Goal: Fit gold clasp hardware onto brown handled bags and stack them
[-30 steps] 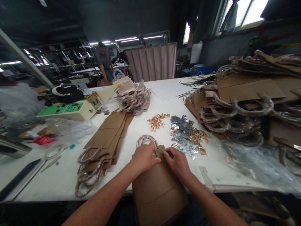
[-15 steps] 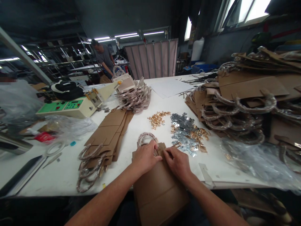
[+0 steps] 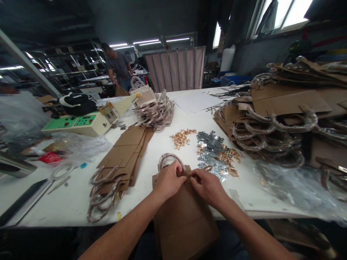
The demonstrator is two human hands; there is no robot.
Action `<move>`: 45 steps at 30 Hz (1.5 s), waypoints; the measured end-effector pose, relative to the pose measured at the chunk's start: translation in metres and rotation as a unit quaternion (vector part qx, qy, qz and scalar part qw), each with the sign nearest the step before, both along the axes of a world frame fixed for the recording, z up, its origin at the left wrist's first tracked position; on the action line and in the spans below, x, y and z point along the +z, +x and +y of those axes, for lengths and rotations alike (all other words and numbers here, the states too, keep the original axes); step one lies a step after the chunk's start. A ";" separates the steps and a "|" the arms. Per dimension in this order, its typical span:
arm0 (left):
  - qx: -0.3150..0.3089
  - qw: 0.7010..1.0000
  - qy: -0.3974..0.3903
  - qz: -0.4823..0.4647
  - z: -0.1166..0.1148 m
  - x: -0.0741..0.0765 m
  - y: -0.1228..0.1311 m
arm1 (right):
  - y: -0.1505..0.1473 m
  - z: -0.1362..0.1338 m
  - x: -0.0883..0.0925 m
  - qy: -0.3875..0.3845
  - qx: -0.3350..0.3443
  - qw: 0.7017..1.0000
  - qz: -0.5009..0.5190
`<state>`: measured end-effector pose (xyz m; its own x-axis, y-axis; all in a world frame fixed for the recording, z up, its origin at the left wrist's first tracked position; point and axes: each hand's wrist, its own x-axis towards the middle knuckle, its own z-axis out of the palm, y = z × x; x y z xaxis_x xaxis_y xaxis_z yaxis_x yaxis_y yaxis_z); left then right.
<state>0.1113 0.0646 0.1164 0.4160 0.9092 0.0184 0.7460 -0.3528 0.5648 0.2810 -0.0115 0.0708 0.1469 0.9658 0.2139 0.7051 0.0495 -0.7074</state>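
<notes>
A brown bag (image 3: 187,224) with a plastic-wrapped loop handle (image 3: 170,156) hangs over the table's front edge towards me. My left hand (image 3: 170,182) lies on its upper part, thumb and fingers closed in a pinch. From the right, my right hand (image 3: 207,186) pinches too, its fingertips almost meeting the left ones. Between them a small brown strip (image 3: 187,179) shows at the bag's top, partly hidden by the fingers. Just beyond lie gold metal fittings (image 3: 181,138) and a heap of silver metal plates (image 3: 210,144).
Flat brown bags (image 3: 123,151) with wrapped handles lie to the left. More bags (image 3: 284,97) are piled high on the right, near clear plastic (image 3: 295,187). A green-panelled machine (image 3: 81,124) stands at the left. Across the table (image 3: 151,144) a person (image 3: 119,66) stands.
Both hands stay at the bag's top, with the fingertips shifting slightly and the right hand tilting a little. The person in the background has straightened up and moved slightly left.
</notes>
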 end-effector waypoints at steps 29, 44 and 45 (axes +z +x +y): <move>0.026 0.993 0.030 -0.114 -0.018 0.005 0.012 | -0.002 -0.004 0.029 0.018 0.013 0.998 0.061; -0.051 0.987 -0.004 -0.149 -0.028 0.033 -0.005 | 0.020 -0.015 0.040 -0.018 -0.002 0.994 0.107; -0.062 0.988 0.005 -0.140 -0.026 0.034 -0.004 | 0.017 -0.015 0.039 -0.018 -0.009 0.995 0.099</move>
